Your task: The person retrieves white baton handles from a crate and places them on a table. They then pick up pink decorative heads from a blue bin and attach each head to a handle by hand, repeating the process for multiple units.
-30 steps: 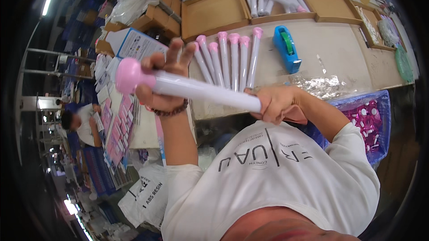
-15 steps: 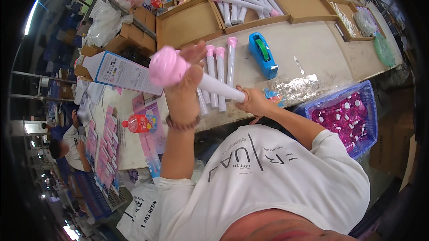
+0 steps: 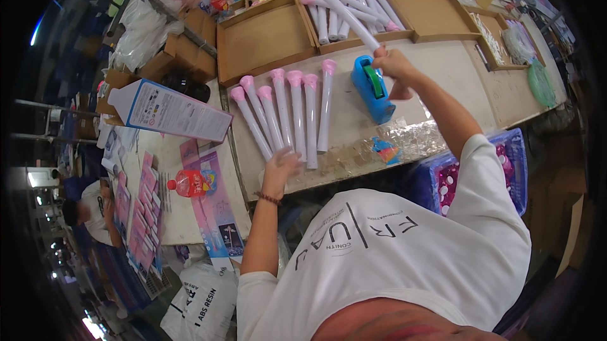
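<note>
My right hand (image 3: 393,70) is closed round the lower end of a white wand (image 3: 355,20) with a pink rounded head. The wand slants up and left, over similar wands in a cardboard tray (image 3: 414,33). My left hand (image 3: 278,170), with a beaded bracelet at its wrist, is by the table's near edge, close to the lower ends of a row of white wands (image 3: 297,110) with pink tops. Motion smears its fingers. A blue tape dispenser (image 3: 379,106) with green tape stands below my right hand.
Cardboard trays (image 3: 262,37) line the table's far side. A printed carton (image 3: 177,110) and a red-labelled bottle (image 3: 188,183) are at the left. A blue crate (image 3: 520,176) of pink bottles stands at the right. Another person (image 3: 98,211) is at the far left.
My right hand has moved up and right with the wand, to the trays. My left hand has left the wand's pink head and come down toward the table's near edge.
</note>
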The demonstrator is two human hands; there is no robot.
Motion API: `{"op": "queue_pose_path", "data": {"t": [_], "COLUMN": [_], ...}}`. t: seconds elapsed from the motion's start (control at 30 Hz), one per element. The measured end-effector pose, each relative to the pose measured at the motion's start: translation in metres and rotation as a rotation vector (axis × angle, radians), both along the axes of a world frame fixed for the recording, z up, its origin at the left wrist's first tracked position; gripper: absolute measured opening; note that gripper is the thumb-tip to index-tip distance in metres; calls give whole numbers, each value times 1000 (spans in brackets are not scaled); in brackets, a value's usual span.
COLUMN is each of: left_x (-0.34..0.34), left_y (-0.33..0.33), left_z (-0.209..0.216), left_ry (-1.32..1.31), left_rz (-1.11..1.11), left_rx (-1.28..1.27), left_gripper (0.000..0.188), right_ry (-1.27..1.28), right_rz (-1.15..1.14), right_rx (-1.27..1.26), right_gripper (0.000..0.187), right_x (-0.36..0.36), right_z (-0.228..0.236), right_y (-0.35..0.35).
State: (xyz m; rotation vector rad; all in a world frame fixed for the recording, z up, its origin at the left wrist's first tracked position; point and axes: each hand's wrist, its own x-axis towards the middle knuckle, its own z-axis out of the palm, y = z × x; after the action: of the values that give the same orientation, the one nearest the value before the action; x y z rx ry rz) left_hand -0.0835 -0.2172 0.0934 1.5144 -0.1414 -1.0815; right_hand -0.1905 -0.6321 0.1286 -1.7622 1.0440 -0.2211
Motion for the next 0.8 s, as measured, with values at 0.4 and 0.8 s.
{"op": "queue_pose_path", "data": {"t": [0.4, 0.8], "left_x": [-40, -10], "left_y": [86, 45], "left_z": [-31, -44], "left_ry": [111, -46], "left_rz": [388, 158], "left_rx": [193, 301], "left_gripper": [46, 43], "right_ry": [282, -84], "right_rz": [130, 208], "right_rx": [-296, -143], "right_gripper": [30, 38], "right_x": [112, 108], "right_z": [-63, -40], "right_y": [-121, -110]}}
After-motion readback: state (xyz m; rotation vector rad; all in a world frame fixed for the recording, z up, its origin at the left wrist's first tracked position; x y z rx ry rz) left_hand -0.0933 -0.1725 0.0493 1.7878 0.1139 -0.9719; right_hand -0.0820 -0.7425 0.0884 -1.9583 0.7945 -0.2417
